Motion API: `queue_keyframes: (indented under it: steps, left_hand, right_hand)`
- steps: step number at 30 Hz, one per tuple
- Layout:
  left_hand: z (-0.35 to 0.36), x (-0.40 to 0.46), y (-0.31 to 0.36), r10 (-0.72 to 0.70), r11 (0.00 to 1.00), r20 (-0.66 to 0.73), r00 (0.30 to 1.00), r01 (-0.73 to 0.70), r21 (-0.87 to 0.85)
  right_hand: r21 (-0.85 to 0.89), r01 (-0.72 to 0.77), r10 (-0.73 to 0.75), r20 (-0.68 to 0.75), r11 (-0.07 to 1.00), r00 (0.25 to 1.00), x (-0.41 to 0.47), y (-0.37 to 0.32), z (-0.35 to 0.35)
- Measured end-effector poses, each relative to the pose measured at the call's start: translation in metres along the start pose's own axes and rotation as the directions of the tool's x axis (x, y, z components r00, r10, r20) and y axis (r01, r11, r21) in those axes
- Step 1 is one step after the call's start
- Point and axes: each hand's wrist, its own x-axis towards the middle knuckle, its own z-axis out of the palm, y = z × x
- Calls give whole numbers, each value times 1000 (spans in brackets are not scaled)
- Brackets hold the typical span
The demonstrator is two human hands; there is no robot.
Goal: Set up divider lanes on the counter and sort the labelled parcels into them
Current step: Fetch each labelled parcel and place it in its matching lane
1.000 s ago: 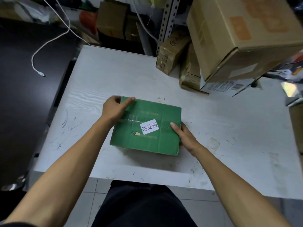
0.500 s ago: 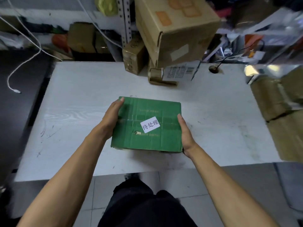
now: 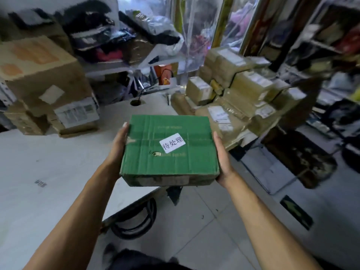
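A green cardboard parcel [image 3: 169, 151] with a white label [image 3: 172, 143] in Chinese characters is held up in the air over the right end of the white counter [image 3: 39, 162]. My left hand [image 3: 118, 147] grips its left side and my right hand [image 3: 222, 158] grips its right side. The thumbs lie along the upper edges; the fingers underneath are hidden. No dividers show on the counter.
A pile of several brown taped parcels [image 3: 233, 94] sits to the right, beyond the counter's end. Large cardboard boxes [image 3: 42, 75] stand at the counter's back left. A black cable coil [image 3: 136, 225] lies on the tiled floor below the counter edge. Cluttered shelves fill the background.
The green parcel has been lifted off the counter and carried to the right. My view has swung right, bringing the pile of brown parcels into sight.
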Motion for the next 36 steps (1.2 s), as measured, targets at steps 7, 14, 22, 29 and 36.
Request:
queue_keyframes:
  steps: [7,14,22,29,36]
  left_hand:
    - [105,15,-10,62,992,156,986,-77,96]
    - [159,54,-6,27,968,255,967,-89,235]
    - [206,135,3,62,925,336,940,-181,335]
    - [228,225,14,108,848,405,908,-297,439]
    - [246,280,6,127,920,223,967,-199,339]
  right_hand:
    - [88,121,-109,-133,989,985,-35,-51,-78]
    - [162,219,-174,-257,962,951,-29,-68,-118]
    - [258,268,-103,-514,928,852,37,-96,-144]
    - [-143,84,-159,-678,986,718,90,-117,-145]
    - [-388,-147,-165,-664,910,730,117,-135,-155]
